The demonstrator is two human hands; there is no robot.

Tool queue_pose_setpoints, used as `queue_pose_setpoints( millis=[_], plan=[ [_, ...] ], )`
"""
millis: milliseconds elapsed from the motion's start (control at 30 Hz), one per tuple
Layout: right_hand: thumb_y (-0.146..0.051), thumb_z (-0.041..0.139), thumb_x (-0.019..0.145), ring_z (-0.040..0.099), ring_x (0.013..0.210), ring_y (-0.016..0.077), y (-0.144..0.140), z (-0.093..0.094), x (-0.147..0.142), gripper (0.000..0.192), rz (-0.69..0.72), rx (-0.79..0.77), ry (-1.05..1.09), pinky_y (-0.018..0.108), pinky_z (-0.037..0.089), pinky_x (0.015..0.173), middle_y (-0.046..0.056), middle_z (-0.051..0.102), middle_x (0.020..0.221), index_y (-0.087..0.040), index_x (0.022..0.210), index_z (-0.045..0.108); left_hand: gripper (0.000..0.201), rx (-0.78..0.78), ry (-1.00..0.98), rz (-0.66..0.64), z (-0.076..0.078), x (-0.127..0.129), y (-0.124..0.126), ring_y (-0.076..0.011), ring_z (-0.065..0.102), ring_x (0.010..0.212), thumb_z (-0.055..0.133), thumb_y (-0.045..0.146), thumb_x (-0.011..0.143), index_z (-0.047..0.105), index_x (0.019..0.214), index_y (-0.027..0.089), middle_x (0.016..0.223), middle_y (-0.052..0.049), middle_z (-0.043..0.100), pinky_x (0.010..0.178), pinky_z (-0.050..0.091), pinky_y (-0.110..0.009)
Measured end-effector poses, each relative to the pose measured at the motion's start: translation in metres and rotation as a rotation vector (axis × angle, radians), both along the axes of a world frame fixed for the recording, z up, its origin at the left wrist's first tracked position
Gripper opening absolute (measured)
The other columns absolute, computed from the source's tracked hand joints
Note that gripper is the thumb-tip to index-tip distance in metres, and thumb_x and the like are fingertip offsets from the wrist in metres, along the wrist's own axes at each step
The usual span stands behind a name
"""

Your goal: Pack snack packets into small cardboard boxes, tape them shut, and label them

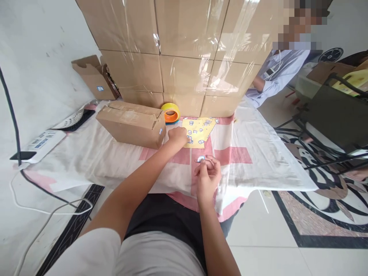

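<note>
A yellow backing sheet (197, 130) with several small white-and-blue labels lies on the table in front of the stacked cartons. My left hand (177, 135) rests at the sheet's left edge, its fingers curled closed by a label there; whatever they grip is hidden. Nearer to me, my right hand (208, 172) hovers over the cloth, with a small label (200, 158) held at its thumb and fingertip. To the left of the sheet sits a closed cardboard box (130, 124) bearing a similar label on its end. A roll of yellow tape (171, 113) touches the box's far corner.
A wall of film-wrapped cartons (184, 73) rises behind. An opened box (96, 78) stands back left, above a power strip (43, 143) and cables by the wall. A pink-and-white cloth (238, 155) covers the table. A co-worker's sleeve (287, 73) and a dark chair (324, 115) are right.
</note>
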State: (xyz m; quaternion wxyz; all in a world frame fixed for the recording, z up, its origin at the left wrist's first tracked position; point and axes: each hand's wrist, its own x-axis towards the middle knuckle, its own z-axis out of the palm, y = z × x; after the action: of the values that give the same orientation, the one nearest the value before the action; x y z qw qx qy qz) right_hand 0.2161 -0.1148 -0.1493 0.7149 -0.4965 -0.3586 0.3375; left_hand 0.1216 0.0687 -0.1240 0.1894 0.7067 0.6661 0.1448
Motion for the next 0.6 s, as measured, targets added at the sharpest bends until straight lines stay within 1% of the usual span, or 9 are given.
queue_pose_setpoints(
  millis=[67, 100, 167, 233, 333, 433, 533, 567, 600],
  plan=[
    [-0.039, 0.067, 0.091, 0.048, 0.046, 0.0106, 0.008, 0.005, 0.004, 0.031, 0.087, -0.022, 0.009, 0.026, 0.041, 0.049, -0.006, 0.059, 0.062, -0.022, 0.114, 0.055, 0.031, 0.029, 0.040, 0.005, -0.001, -0.002, -0.008, -0.0337, 0.068, 0.105, 0.078, 0.039, 0.077, 0.075, 0.095, 0.014, 0.104, -0.020, 0.074, 0.085, 0.048, -0.038],
    [-0.041, 0.067, 0.090, 0.048, 0.046, 0.0106, 0.014, 0.008, 0.005, 0.031, 0.149, -0.037, 0.017, 0.026, 0.040, 0.048, -0.005, 0.060, 0.063, -0.021, 0.111, 0.057, 0.027, 0.046, 0.050, 0.003, -0.002, -0.003, -0.014, -0.0334, 0.068, 0.105, 0.075, 0.038, 0.081, 0.075, 0.094, 0.015, 0.103, -0.019, 0.074, 0.084, 0.048, -0.037],
    [-0.043, 0.069, 0.086, 0.048, 0.045, 0.0099, 0.031, 0.015, 0.008, 0.027, 0.269, -0.048, 0.028, 0.026, 0.039, 0.047, -0.002, 0.065, 0.068, -0.020, 0.099, 0.061, 0.022, 0.081, 0.049, -0.002, -0.004, -0.005, -0.027, -0.0314, 0.068, 0.101, 0.065, 0.036, 0.088, 0.076, 0.090, 0.017, 0.098, -0.017, 0.074, 0.081, 0.047, -0.036],
    [-0.044, 0.070, 0.083, 0.048, 0.046, 0.0090, 0.053, 0.022, 0.006, 0.025, 0.359, -0.054, 0.013, 0.025, 0.037, 0.046, 0.000, 0.068, 0.075, -0.021, 0.088, 0.062, 0.026, 0.115, 0.028, 0.001, -0.007, -0.010, -0.041, -0.0297, 0.070, 0.092, 0.056, 0.033, 0.092, 0.075, 0.086, 0.017, 0.092, -0.016, 0.074, 0.075, 0.046, -0.035],
    [-0.041, 0.072, 0.078, 0.048, 0.050, 0.0080, 0.096, 0.030, -0.008, 0.022, 0.462, -0.090, -0.026, 0.024, 0.037, 0.048, -0.001, 0.068, 0.080, -0.021, 0.083, 0.065, 0.032, 0.191, -0.030, 0.031, -0.010, -0.029, -0.065, -0.0275, 0.069, 0.080, 0.049, 0.031, 0.095, 0.074, 0.079, 0.018, 0.082, -0.015, 0.074, 0.069, 0.043, -0.033],
    [-0.033, 0.076, 0.073, 0.044, 0.050, 0.0076, 0.138, 0.028, -0.038, 0.017, 0.563, -0.152, -0.045, 0.023, 0.035, 0.048, -0.002, 0.063, 0.068, -0.019, 0.074, 0.066, 0.032, 0.306, -0.122, 0.026, -0.012, -0.066, -0.091, -0.0237, 0.068, 0.073, 0.050, 0.033, 0.095, 0.073, 0.076, 0.021, 0.075, -0.010, 0.073, 0.068, 0.043, -0.031],
    [-0.029, 0.076, 0.072, 0.040, 0.048, 0.0071, 0.165, 0.014, -0.069, 0.019, 0.631, -0.211, -0.036, 0.021, 0.031, 0.047, -0.004, 0.057, 0.058, -0.018, 0.066, 0.061, 0.027, 0.456, -0.250, 0.004, -0.012, -0.117, -0.109, -0.0200, 0.068, 0.074, 0.057, 0.042, 0.093, 0.075, 0.083, 0.024, 0.079, -0.005, 0.075, 0.072, 0.048, -0.028],
    [-0.029, 0.076, 0.073, 0.039, 0.049, 0.0069, 0.170, 0.009, -0.076, 0.020, 0.644, -0.220, -0.029, 0.021, 0.030, 0.047, -0.004, 0.056, 0.058, -0.018, 0.066, 0.060, 0.028, 0.521, -0.291, 0.031, -0.011, -0.136, -0.110, -0.0194, 0.068, 0.076, 0.058, 0.045, 0.092, 0.074, 0.084, 0.024, 0.081, -0.004, 0.076, 0.074, 0.049, -0.028],
    [-0.030, 0.076, 0.074, 0.039, 0.049, 0.0066, 0.172, 0.005, -0.081, 0.021, 0.655, -0.222, -0.021, 0.020, 0.030, 0.047, -0.005, 0.056, 0.058, -0.018, 0.067, 0.060, 0.030, 0.597, -0.327, 0.088, -0.009, -0.154, -0.108, -0.0193, 0.068, 0.079, 0.056, 0.046, 0.093, 0.073, 0.083, 0.022, 0.083, -0.004, 0.075, 0.077, 0.050, -0.028]
  ],
)
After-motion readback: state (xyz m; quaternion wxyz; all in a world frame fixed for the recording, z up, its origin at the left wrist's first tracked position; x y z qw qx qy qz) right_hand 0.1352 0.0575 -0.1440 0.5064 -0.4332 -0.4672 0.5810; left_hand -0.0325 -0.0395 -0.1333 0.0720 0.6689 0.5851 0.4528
